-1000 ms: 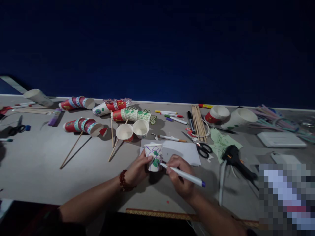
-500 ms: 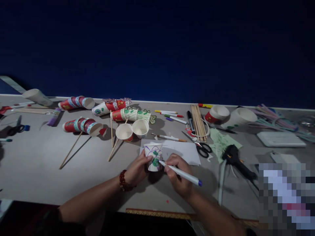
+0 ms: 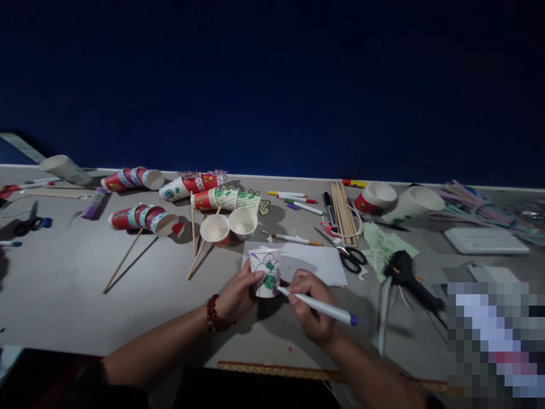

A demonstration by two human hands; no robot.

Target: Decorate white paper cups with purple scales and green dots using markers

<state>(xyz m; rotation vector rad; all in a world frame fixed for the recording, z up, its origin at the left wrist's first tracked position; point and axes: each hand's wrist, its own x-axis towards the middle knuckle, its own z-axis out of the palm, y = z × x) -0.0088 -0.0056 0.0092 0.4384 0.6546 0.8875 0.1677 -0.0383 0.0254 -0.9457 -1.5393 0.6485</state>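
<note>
An upside-down white paper cup (image 3: 266, 271) with purple lines and green spots stands on a white sheet of paper (image 3: 313, 262) near the table's front. My left hand (image 3: 237, 295), a red bead bracelet at its wrist, is closed around the cup's left side. My right hand (image 3: 310, 309) grips a white marker pen (image 3: 317, 305) with a purple cap end; its tip touches the cup's lower right side.
Two open paper cups (image 3: 229, 225) stand just behind. Decorated red cup chains on wooden sticks (image 3: 145, 217) lie at the back left. Markers (image 3: 298, 200), skewers (image 3: 343, 216), scissors (image 3: 351, 258), a black glue gun (image 3: 406, 275) and more cups (image 3: 415, 203) lie to the right.
The marker's tip dipped from mid-height on the cup to its lower right side; my right hand shifted slightly with it. The left hand and cup stayed put.
</note>
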